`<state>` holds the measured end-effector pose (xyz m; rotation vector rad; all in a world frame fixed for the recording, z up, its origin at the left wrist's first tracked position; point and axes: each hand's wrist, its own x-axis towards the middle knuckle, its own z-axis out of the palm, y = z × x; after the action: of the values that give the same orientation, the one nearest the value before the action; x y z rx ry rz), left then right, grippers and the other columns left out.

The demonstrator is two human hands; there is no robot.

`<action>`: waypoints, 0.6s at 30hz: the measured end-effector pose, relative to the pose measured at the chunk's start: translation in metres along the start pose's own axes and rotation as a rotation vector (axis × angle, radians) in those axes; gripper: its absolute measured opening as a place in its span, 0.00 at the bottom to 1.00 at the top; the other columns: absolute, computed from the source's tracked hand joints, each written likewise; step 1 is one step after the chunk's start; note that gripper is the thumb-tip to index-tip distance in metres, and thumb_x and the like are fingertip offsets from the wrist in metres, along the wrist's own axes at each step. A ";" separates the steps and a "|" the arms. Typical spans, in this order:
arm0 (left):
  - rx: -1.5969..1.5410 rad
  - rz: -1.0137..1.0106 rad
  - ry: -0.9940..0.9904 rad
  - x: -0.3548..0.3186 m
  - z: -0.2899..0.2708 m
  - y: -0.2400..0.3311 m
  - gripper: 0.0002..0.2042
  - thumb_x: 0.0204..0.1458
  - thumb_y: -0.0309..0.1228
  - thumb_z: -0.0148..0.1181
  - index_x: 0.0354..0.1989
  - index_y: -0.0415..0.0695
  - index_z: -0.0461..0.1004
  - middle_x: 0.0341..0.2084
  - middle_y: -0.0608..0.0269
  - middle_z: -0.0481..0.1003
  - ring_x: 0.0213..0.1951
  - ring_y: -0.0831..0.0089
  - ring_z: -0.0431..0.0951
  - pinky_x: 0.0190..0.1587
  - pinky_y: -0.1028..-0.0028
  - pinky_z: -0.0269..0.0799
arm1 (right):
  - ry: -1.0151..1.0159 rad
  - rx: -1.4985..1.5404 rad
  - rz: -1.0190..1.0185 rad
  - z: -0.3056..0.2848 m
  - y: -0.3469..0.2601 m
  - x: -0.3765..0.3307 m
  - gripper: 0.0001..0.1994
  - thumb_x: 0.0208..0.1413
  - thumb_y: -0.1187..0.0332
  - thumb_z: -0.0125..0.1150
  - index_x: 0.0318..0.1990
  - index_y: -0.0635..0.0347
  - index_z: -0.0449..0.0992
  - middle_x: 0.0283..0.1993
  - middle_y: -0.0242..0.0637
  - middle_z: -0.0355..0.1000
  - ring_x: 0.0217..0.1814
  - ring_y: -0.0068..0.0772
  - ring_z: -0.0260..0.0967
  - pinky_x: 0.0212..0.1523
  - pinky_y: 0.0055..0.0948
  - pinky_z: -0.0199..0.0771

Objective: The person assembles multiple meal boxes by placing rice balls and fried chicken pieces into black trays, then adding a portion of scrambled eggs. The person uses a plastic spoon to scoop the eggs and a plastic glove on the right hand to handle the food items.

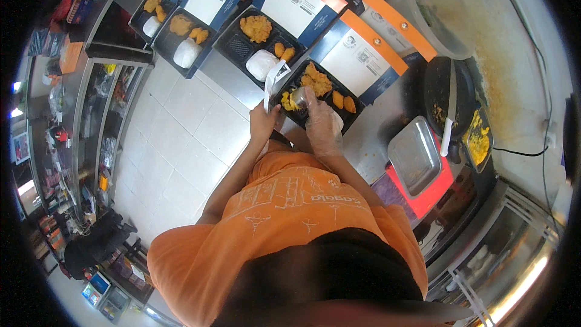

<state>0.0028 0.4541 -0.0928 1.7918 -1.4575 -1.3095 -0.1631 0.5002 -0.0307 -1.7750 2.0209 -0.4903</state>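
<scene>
in the black tray [359,109], yellow food [286,102] lies between my right hand [322,122], gripping a clear cup [299,97], and left hand [262,123], pinching a white packet [275,81].

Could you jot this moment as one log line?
left hand: at white packet | right hand: gloved, holding small cup | black tray: yellow food, fried pieces

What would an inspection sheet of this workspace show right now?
Surface: steel counter, crowded with meal trays.
Job's things: nearest black meal tray holds fried chicken, nuggets, yellow pieces.
Clutter: knife across frying pan; metal tray nearby.
Grips: gloved right grip holds small cup at yellow pieces; left grip beside white paper strip, hold unclear.
Cables: black cable along right wall.
Surroundings: shelving and tiled floor, left.
</scene>
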 end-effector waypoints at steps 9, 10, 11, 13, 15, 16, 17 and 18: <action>-0.028 0.003 -0.071 0.006 -0.004 -0.007 0.21 0.51 0.31 0.64 0.51 0.31 0.70 0.26 0.54 0.79 0.22 0.72 0.79 0.21 0.75 0.75 | -0.023 0.346 0.169 -0.010 0.017 0.004 0.29 0.54 0.78 0.51 0.64 0.47 0.58 0.39 0.46 0.72 0.40 0.43 0.72 0.37 0.39 0.73; -0.023 0.006 -0.058 0.007 -0.003 -0.008 0.21 0.51 0.31 0.64 0.51 0.31 0.71 0.27 0.55 0.78 0.23 0.72 0.79 0.21 0.76 0.75 | 0.006 0.611 0.258 -0.013 0.026 0.003 0.28 0.55 0.78 0.51 0.64 0.48 0.58 0.39 0.43 0.72 0.40 0.39 0.72 0.37 0.35 0.73; -0.028 0.017 -0.053 0.008 -0.003 -0.010 0.21 0.51 0.31 0.64 0.50 0.32 0.71 0.28 0.55 0.78 0.24 0.72 0.79 0.21 0.76 0.76 | -0.021 0.897 0.347 -0.019 0.040 0.000 0.28 0.55 0.79 0.51 0.64 0.50 0.58 0.39 0.41 0.72 0.40 0.35 0.72 0.38 0.32 0.74; 0.018 0.002 -0.049 0.011 -0.003 -0.015 0.20 0.51 0.31 0.64 0.50 0.32 0.71 0.30 0.55 0.78 0.27 0.73 0.80 0.22 0.76 0.76 | -0.025 1.386 0.465 -0.038 0.078 -0.012 0.26 0.58 0.80 0.50 0.65 0.55 0.57 0.42 0.37 0.72 0.41 0.25 0.69 0.38 0.21 0.73; -0.040 -0.015 -0.053 0.015 -0.001 -0.020 0.19 0.51 0.30 0.64 0.49 0.33 0.72 0.32 0.56 0.78 0.29 0.73 0.80 0.23 0.77 0.77 | 0.037 1.594 0.473 -0.069 0.131 -0.033 0.26 0.57 0.78 0.53 0.63 0.58 0.58 0.46 0.40 0.71 0.40 0.27 0.71 0.36 0.22 0.74; -0.132 -0.014 -0.068 0.017 0.002 -0.023 0.19 0.50 0.30 0.64 0.49 0.34 0.72 0.32 0.57 0.78 0.30 0.73 0.80 0.23 0.77 0.77 | 0.103 1.637 0.555 -0.088 0.161 -0.048 0.25 0.57 0.77 0.55 0.63 0.59 0.59 0.49 0.41 0.70 0.40 0.29 0.72 0.35 0.22 0.74; -0.073 -0.037 -0.042 0.019 0.002 -0.025 0.21 0.49 0.32 0.65 0.49 0.34 0.71 0.33 0.58 0.78 0.31 0.73 0.80 0.24 0.77 0.77 | 0.271 1.504 0.496 -0.106 0.189 -0.064 0.25 0.58 0.74 0.55 0.63 0.57 0.58 0.43 0.39 0.72 0.41 0.31 0.73 0.36 0.25 0.75; -0.102 -0.045 -0.040 0.020 0.001 -0.027 0.24 0.48 0.34 0.67 0.51 0.34 0.70 0.34 0.57 0.78 0.31 0.73 0.79 0.23 0.78 0.76 | 0.412 1.456 0.546 -0.127 0.221 -0.081 0.25 0.57 0.76 0.54 0.63 0.57 0.58 0.42 0.39 0.72 0.39 0.29 0.72 0.35 0.25 0.75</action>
<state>0.0146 0.4445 -0.1230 1.7513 -1.3528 -1.4237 -0.4078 0.6084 -0.0292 -0.2450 1.4258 -1.6250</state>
